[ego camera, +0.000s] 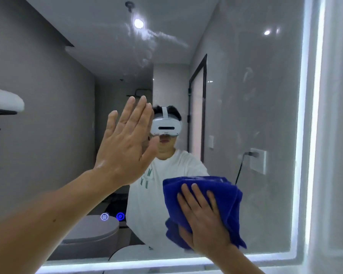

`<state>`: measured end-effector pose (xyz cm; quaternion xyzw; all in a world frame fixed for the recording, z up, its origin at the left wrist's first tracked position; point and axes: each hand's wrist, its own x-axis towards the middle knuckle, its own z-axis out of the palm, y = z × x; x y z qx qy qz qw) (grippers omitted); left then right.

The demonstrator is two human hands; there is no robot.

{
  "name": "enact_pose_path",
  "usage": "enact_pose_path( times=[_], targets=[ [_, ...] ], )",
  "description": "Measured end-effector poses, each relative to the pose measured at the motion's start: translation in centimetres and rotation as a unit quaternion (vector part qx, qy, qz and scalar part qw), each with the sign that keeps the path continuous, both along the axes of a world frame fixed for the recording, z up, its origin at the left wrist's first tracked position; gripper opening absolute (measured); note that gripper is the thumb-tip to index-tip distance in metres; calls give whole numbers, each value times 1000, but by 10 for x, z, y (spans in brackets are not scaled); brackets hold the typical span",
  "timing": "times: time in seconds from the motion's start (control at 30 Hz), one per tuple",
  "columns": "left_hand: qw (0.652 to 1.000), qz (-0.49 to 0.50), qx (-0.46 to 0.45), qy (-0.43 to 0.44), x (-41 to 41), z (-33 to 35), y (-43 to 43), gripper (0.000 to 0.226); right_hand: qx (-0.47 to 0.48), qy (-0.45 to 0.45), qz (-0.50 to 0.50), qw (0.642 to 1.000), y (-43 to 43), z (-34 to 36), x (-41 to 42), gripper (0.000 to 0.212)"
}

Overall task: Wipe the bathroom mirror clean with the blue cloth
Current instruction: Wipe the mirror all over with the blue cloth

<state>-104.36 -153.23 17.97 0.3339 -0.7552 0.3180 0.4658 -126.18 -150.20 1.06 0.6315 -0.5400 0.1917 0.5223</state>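
The bathroom mirror [246,115] fills the view, with a lit white strip along its right and bottom edges. Streaks and smears show on the glass near the top centre and on the right side. My right hand [202,218] presses the folded blue cloth [222,194] flat against the lower middle of the mirror, fingers straight and spread over it. My left hand [125,143] is raised with fingers straight and together, palm towards the glass at centre left; whether it touches the glass I cannot tell.
Two glowing blue touch buttons [112,216] sit on the lower mirror. A person in a white shirt and headset is reflected, along with a toilet, a door and a wall socket [257,161]. A towel shelf [2,103] shows at the left.
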Motion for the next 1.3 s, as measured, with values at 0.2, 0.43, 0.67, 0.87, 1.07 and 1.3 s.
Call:
enact_pose_path(
  times=[0.2, 0.43, 0.67, 0.87, 1.07, 1.3],
  targets=[
    [999, 21, -30, 2, 7, 28, -5, 77, -5, 51, 52, 997, 2, 91, -9, 63],
    [996, 41, -66, 33, 11, 62, -27, 70, -79, -69, 80, 991, -17, 276, 21, 62],
    [994, 51, -84, 42, 27, 100, -30, 65, -95, -142, 61, 983, -19, 409, 41, 60],
    [996, 25, -71, 56, 42, 112, -19, 70, -132, -150, 85, 976, -24, 383, 50, 61],
    [996, 2, -70, 47, 52, 102, -17, 69, -77, -88, 87, 989, -22, 222, 56, 66],
    [996, -6, -63, 55, 49, 120, -25, 68, -36, 23, 97, 994, -24, 285, 76, 63]
  ],
)
